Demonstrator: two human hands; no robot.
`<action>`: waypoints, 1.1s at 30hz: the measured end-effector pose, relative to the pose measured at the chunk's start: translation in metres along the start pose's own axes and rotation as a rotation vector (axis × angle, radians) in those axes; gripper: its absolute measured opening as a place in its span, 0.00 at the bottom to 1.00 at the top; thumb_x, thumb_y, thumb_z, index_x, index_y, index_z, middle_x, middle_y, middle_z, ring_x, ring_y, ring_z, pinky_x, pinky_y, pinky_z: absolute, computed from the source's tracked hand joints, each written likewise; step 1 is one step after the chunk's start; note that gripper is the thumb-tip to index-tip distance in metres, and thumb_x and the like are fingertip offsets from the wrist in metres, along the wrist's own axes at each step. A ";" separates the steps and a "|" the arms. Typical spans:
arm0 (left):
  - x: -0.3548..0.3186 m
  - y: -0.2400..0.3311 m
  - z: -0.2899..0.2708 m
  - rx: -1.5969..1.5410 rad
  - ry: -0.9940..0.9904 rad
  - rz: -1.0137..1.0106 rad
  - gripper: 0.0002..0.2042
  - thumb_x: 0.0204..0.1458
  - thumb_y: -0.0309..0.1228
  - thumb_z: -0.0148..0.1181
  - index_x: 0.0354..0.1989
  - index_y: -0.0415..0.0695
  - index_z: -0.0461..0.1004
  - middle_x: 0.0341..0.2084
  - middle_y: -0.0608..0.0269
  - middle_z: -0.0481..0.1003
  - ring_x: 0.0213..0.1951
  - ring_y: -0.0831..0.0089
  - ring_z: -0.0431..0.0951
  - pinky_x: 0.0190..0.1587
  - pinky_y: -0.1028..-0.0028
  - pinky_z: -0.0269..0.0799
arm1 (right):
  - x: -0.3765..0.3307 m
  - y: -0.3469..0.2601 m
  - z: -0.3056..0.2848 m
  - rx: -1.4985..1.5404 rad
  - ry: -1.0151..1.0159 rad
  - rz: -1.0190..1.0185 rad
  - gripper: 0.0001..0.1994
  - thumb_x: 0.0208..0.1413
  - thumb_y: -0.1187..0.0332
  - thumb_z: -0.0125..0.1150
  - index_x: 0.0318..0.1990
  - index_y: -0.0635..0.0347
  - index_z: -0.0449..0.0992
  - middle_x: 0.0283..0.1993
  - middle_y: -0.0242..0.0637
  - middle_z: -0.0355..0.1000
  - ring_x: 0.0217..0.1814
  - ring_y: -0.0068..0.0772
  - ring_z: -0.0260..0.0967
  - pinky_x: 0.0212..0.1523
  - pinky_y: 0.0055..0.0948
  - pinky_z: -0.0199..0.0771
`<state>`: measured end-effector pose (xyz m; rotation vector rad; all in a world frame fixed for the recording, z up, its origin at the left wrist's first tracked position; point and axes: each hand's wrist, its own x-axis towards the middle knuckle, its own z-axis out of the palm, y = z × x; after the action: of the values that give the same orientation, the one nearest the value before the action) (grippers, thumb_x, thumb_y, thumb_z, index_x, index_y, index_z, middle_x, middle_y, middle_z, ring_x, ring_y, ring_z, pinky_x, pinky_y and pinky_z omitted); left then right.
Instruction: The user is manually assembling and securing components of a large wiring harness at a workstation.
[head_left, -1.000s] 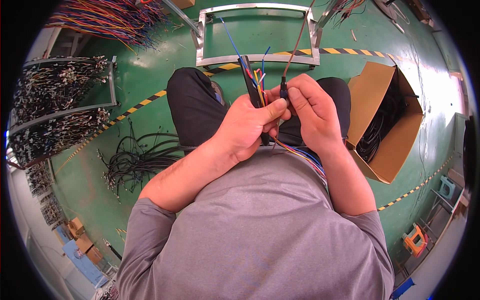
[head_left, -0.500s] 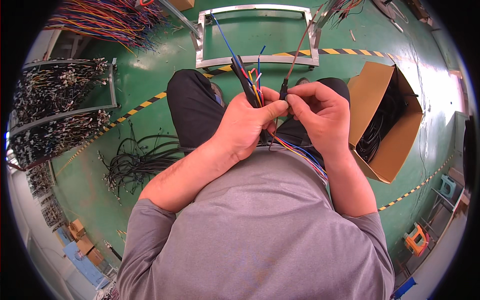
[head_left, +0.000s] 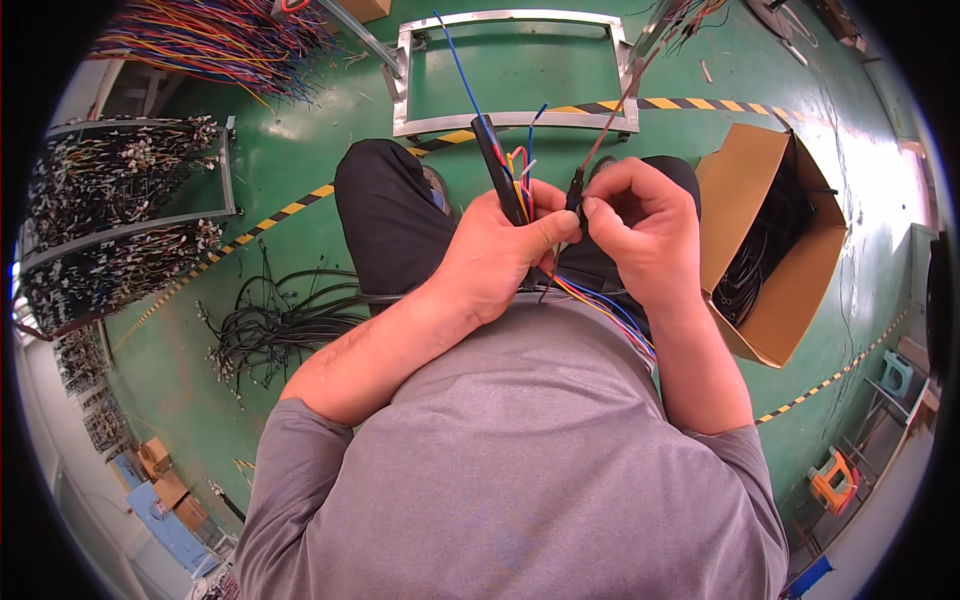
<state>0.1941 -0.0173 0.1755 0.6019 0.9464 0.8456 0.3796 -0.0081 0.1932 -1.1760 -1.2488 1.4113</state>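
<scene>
Over the lap, I see my left hand (head_left: 500, 255) clamped on a bundle of coloured wires in a black sleeve (head_left: 492, 165), my right hand (head_left: 640, 225) pinching a small black connector on a brown wire (head_left: 575, 190); I judge the wiring mid-way, loose ends unjoined. Farther right, an open cardboard box of black cables (head_left: 775, 250) sits on the green floor (head_left: 300, 170).

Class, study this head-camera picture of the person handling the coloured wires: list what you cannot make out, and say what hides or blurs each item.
1. Lower run of the coloured wires: head view, hidden behind the left hand and the grey shirt.
2. Small black piece pinched by the right hand: too small to identify.
3. Contents of the cardboard box: dark cables in shadow, partly cut by its wall.
4. Wire racks: bent and blurred near the rim.
</scene>
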 end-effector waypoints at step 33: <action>-0.004 -0.005 -0.002 -0.070 -0.033 0.029 0.11 0.70 0.36 0.58 0.45 0.40 0.78 0.28 0.66 0.78 0.24 0.83 0.65 0.30 0.78 0.66 | 0.003 0.018 -0.002 0.238 0.017 0.042 0.04 0.61 0.74 0.68 0.36 0.63 0.79 0.30 0.27 0.74 0.30 0.15 0.67 0.33 0.17 0.63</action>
<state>0.1926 -0.0233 0.1731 0.5684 0.8761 0.8883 0.3807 -0.0062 0.1747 -1.0533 -1.0168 1.5313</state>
